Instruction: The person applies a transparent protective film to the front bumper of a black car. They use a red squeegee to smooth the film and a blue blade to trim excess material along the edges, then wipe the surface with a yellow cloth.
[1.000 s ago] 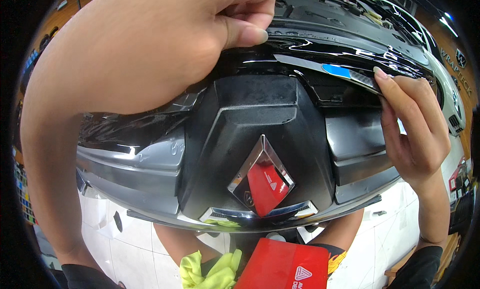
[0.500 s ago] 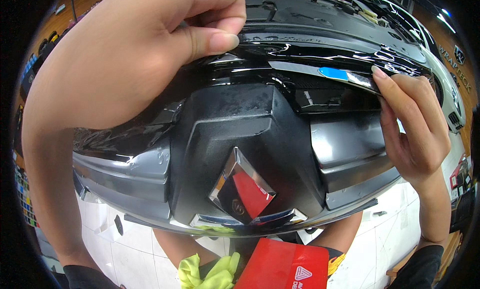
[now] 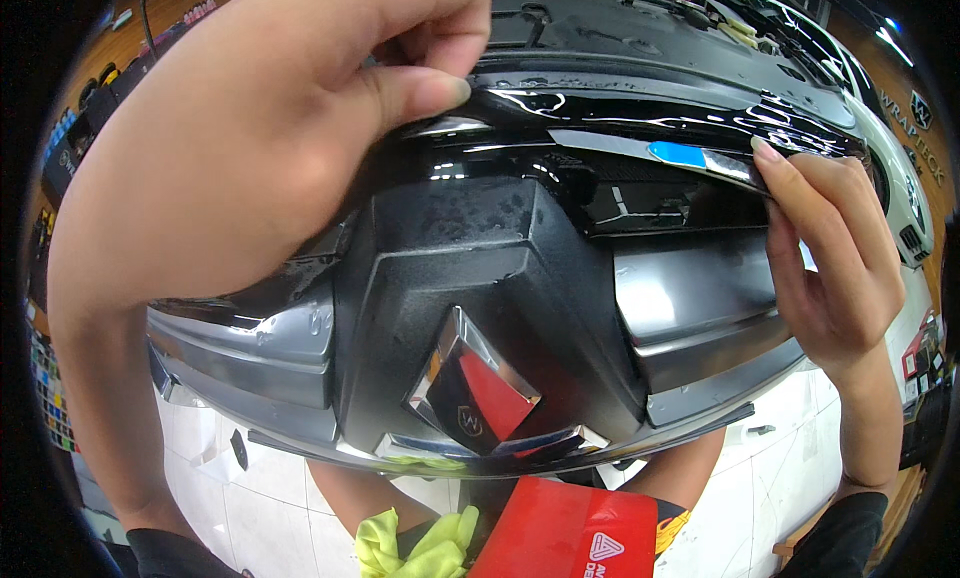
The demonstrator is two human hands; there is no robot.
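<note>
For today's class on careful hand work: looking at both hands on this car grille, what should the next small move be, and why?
Probably ease the right hand a little further along the chrome strip. Its fingertips sit right at the strip's end by the blue tab, while the left hand pinches the upper edge of the grille, steadying it.

A black car front grille (image 3: 500, 278) is held up between the hands, tilted with its face toward the camera. Its raised centre panel is matte and speckled, carrying a chrome diamond emblem (image 3: 470, 393) near its lower edge. Grey satin slats run out to either side, and a glossy black strip runs along the top edge. The left hand (image 3: 260, 148) pinches that top edge between thumb and fingers. The right hand (image 3: 830, 268) rests its fingertips at the grille's right end, touching a thin chrome trim strip with a blue tab (image 3: 680, 154).
</note>
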